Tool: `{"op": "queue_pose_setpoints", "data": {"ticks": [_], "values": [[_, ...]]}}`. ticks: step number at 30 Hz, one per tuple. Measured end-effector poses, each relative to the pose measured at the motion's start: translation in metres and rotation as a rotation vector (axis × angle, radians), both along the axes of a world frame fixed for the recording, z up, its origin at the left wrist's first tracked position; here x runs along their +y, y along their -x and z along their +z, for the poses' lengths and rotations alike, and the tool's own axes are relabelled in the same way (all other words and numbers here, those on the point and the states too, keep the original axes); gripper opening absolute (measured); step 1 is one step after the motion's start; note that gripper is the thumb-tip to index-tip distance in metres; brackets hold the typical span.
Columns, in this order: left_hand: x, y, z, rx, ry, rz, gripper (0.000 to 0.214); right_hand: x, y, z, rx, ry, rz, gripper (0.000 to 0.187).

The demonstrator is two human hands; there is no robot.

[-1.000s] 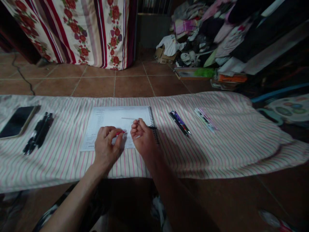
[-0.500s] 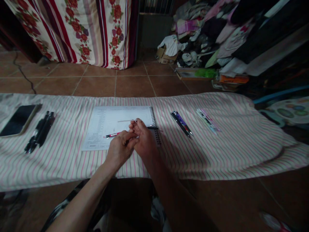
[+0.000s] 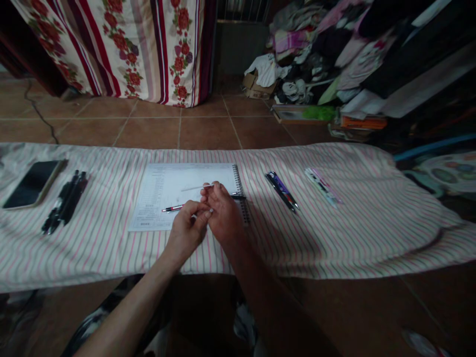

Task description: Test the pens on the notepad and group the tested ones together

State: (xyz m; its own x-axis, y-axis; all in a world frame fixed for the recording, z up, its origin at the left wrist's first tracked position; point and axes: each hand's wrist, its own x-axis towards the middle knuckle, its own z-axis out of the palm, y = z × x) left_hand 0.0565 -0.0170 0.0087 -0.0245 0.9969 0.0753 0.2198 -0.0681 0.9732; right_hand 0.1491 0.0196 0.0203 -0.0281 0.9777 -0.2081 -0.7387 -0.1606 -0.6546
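Over the spiral notebook (image 3: 148,198), my two hands meet with their fingertips close together. My right hand (image 3: 227,214) is palm up with curled fingers, and a thin pale rod like a pen refill (image 3: 193,188) sticks out to the left from between its thumb and fingers. My left hand (image 3: 187,229) pinches at the right palm; a tiny whitish bit shows by its thumb tip, too small to name. Below the rod lies a red and black pen (image 3: 171,208), partly hidden behind my left hand. A black pen part (image 3: 238,197) rests across the spiral binding, beyond my right hand.
On the striped cloth (image 3: 353,238), a phone (image 3: 31,184) and several black pens (image 3: 65,202) lie left. To the right are dark and purple pens (image 3: 281,191) and pastel pens (image 3: 323,186). Piled clothes (image 3: 297,54) and a floral curtain (image 3: 137,49) stand beyond.
My left fingers have shifted slightly at the right palm, and a dark spot near them no longer shows. The pale rod tilts a little more. The whole view has moved slightly.
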Motion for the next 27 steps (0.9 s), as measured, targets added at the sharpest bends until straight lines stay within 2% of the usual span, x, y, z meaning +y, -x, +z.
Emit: {"op": "queue_pose_setpoints", "data": {"ticks": [4, 8, 11, 15, 21, 27], "values": [[-0.002, 0.005, 0.012, -0.187, 0.128, 0.036, 0.013, 0.002, -0.011, 0.007, -0.084, -0.072, -0.116, 0.013], [-0.003, 0.013, 0.021, -0.26, 0.103, 0.09, 0.014, 0.001, -0.024, 0.009, -0.332, -0.178, -0.237, 0.015], [-0.003, 0.017, 0.021, -0.307, 0.075, 0.103, 0.014, -0.004, -0.03, 0.01, -0.515, -0.315, -0.273, 0.013], [-0.002, 0.019, 0.022, -0.35, 0.045, 0.118, 0.015, -0.012, -0.032, 0.016, -0.689, -0.424, -0.328, 0.011], [-0.002, 0.018, 0.024, -0.352, 0.052, 0.122, 0.014, -0.017, -0.032, 0.024, -0.787, -0.492, -0.399, 0.006], [-0.002, 0.016, 0.021, -0.351, 0.068, 0.124, 0.013, -0.02, -0.032, 0.022, -0.822, -0.533, -0.403, 0.004]]}}
